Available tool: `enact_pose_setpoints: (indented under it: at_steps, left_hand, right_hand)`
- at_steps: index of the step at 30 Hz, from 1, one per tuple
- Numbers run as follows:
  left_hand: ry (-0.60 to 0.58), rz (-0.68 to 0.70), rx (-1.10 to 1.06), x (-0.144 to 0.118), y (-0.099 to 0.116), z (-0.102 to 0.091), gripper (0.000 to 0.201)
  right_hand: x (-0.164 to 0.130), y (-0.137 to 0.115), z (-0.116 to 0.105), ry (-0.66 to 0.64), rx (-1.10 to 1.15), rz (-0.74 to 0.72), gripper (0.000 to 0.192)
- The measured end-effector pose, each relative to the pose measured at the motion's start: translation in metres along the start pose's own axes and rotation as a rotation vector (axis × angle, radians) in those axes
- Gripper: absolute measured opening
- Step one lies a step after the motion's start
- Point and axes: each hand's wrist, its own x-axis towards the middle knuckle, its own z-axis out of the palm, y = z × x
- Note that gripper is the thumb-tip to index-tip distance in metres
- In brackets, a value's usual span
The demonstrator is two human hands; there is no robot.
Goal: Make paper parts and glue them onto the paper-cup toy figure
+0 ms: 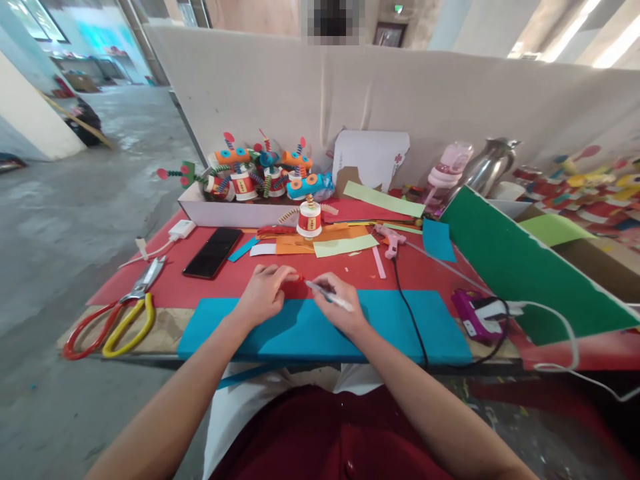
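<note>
My left hand [265, 291] is closed with bent fingers just above the red paper; a small red piece [301, 279] shows at its fingertips, too small to name closely. In my right hand [341, 303] is a slim white pen [336, 299], its tip pointing left toward that red piece. Both wrists pass over a blue paper strip [400, 320] along the front edge. Behind the hands stands a paper-cup figure [309, 219] with a blue tube head and folded-paper arms. Orange [295, 244] and pale green paper strips [345, 247] lie at its foot.
Large scissors [117, 310] and a phone [213, 253] lie at left. A pink glue gun [391, 240] with a black cord, a purple power socket [477, 317] and a green board [535, 267] are at right. A white box [235, 213] holds several figures.
</note>
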Motion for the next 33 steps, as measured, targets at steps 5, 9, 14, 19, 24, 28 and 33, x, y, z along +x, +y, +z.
enact_pose_setpoints:
  at_steps: [5,9,14,19,24,28,33]
  left_hand:
    - [-0.035,0.015,0.005,0.0,0.001,-0.003,0.054]
    - [-0.032,0.018,0.003,0.0,0.001,-0.003,0.053]
    - [-0.023,0.032,0.008,-0.001,0.0,-0.001,0.05]
    - [-0.004,0.039,0.009,-0.001,0.0,-0.001,0.05]
    - [0.0,0.038,0.019,-0.002,0.0,0.0,0.049]
    - [0.003,0.039,0.026,-0.002,0.001,0.0,0.048]
    - [0.012,0.038,0.042,-0.002,0.001,0.001,0.046]
  right_hand:
    - [-0.005,0.0,0.009,-0.09,-0.083,-0.122,0.007]
    - [-0.002,0.001,0.014,-0.101,-0.169,-0.224,0.007]
    - [0.0,0.0,0.015,-0.151,-0.167,-0.256,0.007]
    - [0.0,-0.001,0.018,-0.165,-0.324,-0.319,0.012]
    - [0.001,0.001,0.023,-0.133,-0.529,-0.359,0.017]
    - [0.001,0.001,0.025,-0.126,-0.604,-0.372,0.018]
    - [0.001,-0.003,0.027,-0.131,-0.701,-0.377,0.019]
